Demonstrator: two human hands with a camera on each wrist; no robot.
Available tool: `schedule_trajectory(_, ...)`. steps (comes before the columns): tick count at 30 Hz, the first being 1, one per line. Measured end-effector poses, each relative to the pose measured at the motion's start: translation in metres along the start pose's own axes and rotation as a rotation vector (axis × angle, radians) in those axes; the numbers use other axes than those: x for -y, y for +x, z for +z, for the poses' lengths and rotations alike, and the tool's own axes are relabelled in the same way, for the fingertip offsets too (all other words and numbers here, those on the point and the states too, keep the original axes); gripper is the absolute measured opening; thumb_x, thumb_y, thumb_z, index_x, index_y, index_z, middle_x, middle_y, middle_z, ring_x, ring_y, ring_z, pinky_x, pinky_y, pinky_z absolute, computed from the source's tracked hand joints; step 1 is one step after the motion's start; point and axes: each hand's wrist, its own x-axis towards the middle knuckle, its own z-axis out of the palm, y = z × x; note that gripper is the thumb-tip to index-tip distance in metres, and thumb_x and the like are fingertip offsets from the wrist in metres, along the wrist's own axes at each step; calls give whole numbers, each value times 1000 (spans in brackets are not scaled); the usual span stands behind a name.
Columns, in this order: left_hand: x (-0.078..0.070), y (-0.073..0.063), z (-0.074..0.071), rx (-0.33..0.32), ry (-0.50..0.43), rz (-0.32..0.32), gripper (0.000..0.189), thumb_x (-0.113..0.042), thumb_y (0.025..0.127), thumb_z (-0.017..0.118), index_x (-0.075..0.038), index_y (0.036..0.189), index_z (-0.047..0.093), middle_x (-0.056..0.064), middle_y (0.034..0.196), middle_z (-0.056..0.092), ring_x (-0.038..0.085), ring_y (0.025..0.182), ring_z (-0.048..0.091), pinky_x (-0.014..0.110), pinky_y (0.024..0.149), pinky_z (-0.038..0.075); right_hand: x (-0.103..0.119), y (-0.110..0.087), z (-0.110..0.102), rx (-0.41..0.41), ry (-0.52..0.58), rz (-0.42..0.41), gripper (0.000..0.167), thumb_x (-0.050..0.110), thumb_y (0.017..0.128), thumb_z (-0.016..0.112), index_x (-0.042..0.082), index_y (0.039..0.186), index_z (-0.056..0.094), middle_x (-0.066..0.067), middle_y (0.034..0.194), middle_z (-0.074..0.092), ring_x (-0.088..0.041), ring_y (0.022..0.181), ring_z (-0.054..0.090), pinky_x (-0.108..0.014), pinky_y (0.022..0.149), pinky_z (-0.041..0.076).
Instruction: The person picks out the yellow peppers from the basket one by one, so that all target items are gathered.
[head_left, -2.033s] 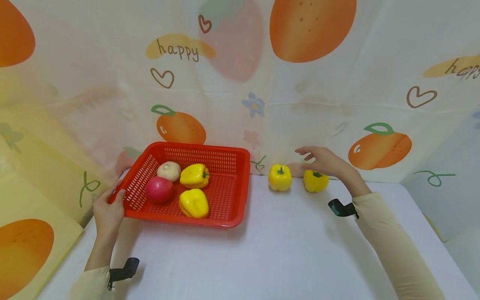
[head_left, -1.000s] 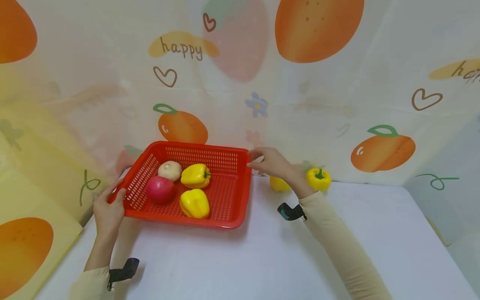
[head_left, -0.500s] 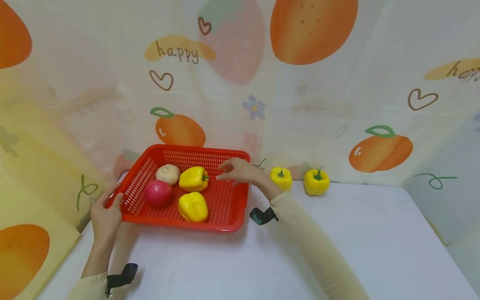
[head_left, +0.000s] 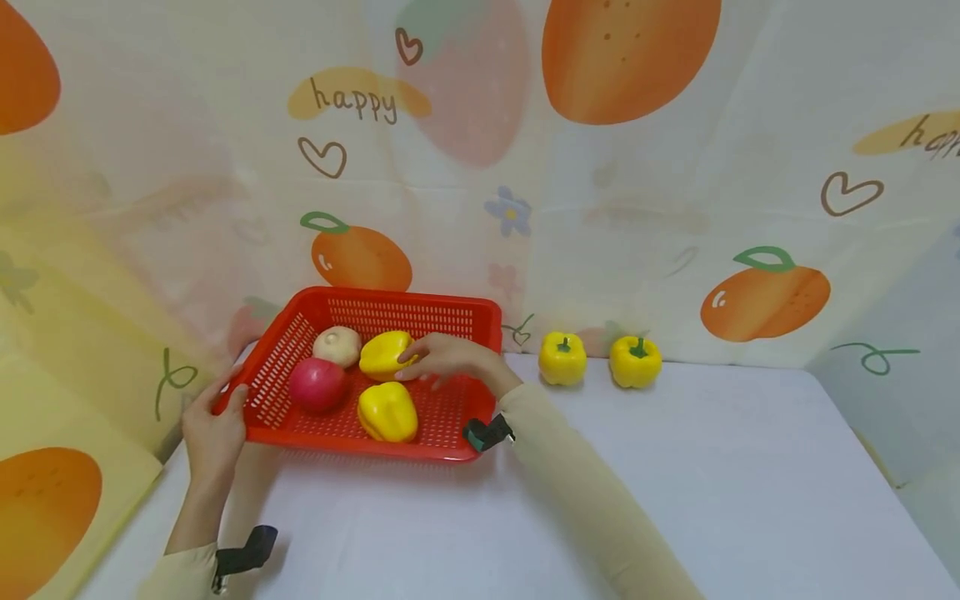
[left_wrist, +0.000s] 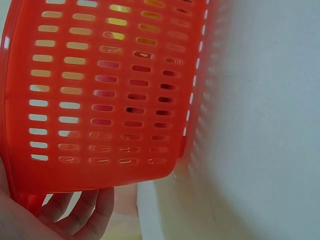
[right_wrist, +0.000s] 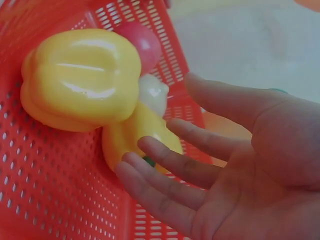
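My left hand [head_left: 213, 423] grips the left rim of a red plastic basket [head_left: 480, 425], its fingers curled under the edge in the left wrist view. Inside the basket sit a yellow bell pepper [head_left: 384, 356] at the back, another yellow bell pepper [head_left: 387, 412] in front, a round pink-red vegetable or fruit [head_left: 318, 386] and a cream-coloured round one [head_left: 337, 347]. My right hand [head_left: 450, 358] reaches over the basket's right side, fingers at the stem end of the back pepper. The right wrist view shows those fingers spread and loosely bent, overlapping the pepper without closing round it.
Two more yellow bell peppers, one nearer the basket [head_left: 562, 359] and one farther right [head_left: 635, 362], stand upright on the white table [head_left: 675, 483] by the back. Behind them hangs a fruit-printed cloth [head_left: 615, 208].
My right hand has moved left from above the far right pepper, past the basket's right rim, to the back pepper inside. The left hand stays on the rim.
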Motion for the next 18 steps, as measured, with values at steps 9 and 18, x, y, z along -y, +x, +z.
schedule_trajectory(9,0,-3,0,7,46,-31,42,-24,102,48,-17,143,52,16,143,46,26,113,47,7,72,43,6,18,14,86,-151,-1,51,32,91,68,8,135,59,-3,136,55,-17,109,56,-31,90,52)
schedule_trajectory(18,0,1,1,-6,26,-41,41,-23,102,49,-18,143,53,13,135,52,12,95,54,8,68,46,15,39,25,185,-206,107,56,35,85,75,18,136,58,0,145,45,-18,128,40,-38,108,37)
